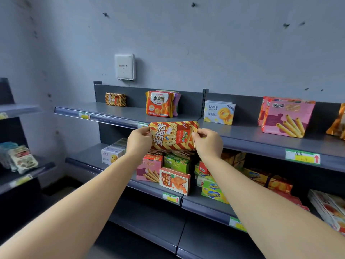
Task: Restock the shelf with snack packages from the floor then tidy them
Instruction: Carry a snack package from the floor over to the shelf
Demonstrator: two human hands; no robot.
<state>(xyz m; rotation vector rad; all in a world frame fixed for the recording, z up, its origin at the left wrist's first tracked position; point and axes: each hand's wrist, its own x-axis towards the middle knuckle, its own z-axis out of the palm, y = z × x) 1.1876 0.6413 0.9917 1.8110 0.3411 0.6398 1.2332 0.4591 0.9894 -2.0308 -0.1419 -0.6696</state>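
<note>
Held package (173, 136): a puffed red-and-yellow striped bag, kept level with its long side running left to right, pinched at its two ends by the left hand (139, 141) and the right hand (207, 143).
Top shelf (119, 113): grey metal, seen just above and behind both hands.
Matching striped pack (115, 99): stood upright at the shelf's back, up and left of the left hand.
Orange biscuit bags (159, 103): stood upright in a row, just above the left hand.
Pink boxes (285, 116): stood upright, well to the right of the right hand.

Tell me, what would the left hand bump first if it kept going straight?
Probably the front edge of the top shelf, just beyond the left hand pinching the striped packet. Past that, the orange bag. Depth is hard to judge.
</note>
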